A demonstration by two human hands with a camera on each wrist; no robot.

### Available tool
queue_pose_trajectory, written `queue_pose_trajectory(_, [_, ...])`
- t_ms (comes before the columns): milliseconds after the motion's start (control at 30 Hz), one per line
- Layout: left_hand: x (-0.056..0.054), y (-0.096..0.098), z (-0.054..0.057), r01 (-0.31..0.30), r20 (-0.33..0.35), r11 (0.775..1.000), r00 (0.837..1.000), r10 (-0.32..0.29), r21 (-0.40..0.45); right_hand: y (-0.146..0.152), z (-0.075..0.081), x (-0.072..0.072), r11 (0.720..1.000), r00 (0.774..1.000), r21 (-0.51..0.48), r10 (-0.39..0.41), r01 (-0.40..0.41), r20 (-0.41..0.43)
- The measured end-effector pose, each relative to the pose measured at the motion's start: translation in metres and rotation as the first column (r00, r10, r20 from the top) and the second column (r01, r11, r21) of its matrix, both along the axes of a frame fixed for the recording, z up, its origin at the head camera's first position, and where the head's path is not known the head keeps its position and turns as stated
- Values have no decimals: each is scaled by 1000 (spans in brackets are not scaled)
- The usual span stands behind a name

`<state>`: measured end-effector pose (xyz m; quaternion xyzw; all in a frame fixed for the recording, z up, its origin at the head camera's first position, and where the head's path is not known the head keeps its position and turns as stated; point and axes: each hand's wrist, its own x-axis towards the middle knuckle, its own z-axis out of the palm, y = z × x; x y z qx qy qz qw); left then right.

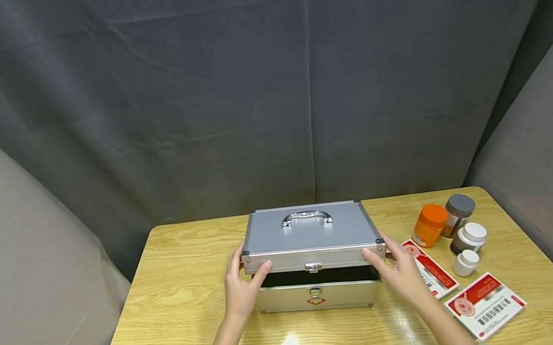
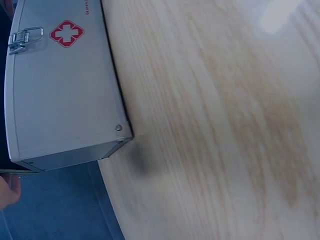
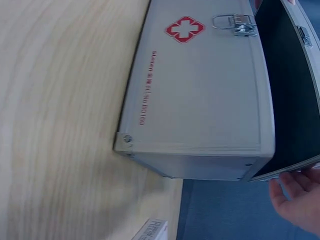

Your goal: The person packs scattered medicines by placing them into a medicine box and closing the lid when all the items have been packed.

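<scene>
A silver first-aid box [image 1: 319, 297] with a red cross emblem stands on the table, its lid [image 1: 270, 239] partly raised above the body. My left hand [image 1: 240, 291] grips the lid's left front corner, thumb on the front edge and fingers along the side. At the right front corner my right hand [image 1: 401, 273] holds the lid the same way; the right wrist view shows its curled fingers [image 3: 295, 187] at the lid's edge. A dark gap shows between lid and body. The front latch [image 3: 240, 25] hangs undone. The box's contents are hidden.
Right of the box lie two red-and-white medicine boxes [image 1: 486, 305], one partly behind my right hand. Beyond them stand an orange bottle [image 1: 430, 225], a grey-capped jar [image 1: 458, 214] and two white-capped bottles [image 1: 468, 237]. A dark curtain [image 1: 220, 115] hangs behind the wooden table [image 1: 168, 308].
</scene>
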<state>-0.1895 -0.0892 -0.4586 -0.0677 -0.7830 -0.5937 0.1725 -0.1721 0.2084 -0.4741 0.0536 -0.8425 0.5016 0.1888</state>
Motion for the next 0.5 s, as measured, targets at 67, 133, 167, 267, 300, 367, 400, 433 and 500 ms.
queue_pose_trajectory(67, [-2, 1, 1, -2, -3, 1000, 1000, 2, 9, 0, 4, -1, 1000, 1000, 9, -21, 20, 22])
queue_pose_trajectory(133, [-4, 2, 3, -3, -6, 1000, 1000, 3, 22, -1, 8, -2, 999, 997, 16, -43, 42, 59])
queue_pose_trajectory(167, [-4, 3, 5, -3, -4, 1000, 1000, 4, 31, -1, 11, -2, 998, 995, 16, -55, 53, 84])
queue_pose_trajectory(267, [-6, 5, 9, -11, 22, 999, 1000, 10, 44, -3, 20, -2, 998, 987, 7, -66, 66, 149])
queue_pose_trajectory(300, [-9, 5, 6, -14, 33, 999, 999, 12, 50, -3, 23, -2, 998, 984, -2, -63, 65, 167])
queue_pose_trajectory(367, [-15, 4, 0, -21, 40, 998, 999, 19, 59, -5, 29, -3, 998, 978, -3, -69, 71, 198])
queue_pose_trajectory(400, [-18, 4, -4, -25, 40, 998, 999, 23, 59, -5, 31, -4, 997, 976, -1, -70, 72, 207])
queue_pose_trajectory(433, [-22, 3, -8, -29, 34, 998, 999, 27, 58, -5, 33, -5, 997, 973, 5, -77, 78, 216])
queue_pose_trajectory(500, [-29, 2, -15, -38, 23, 998, 999, 37, 59, -6, 36, -6, 996, 967, 16, -92, 91, 236])
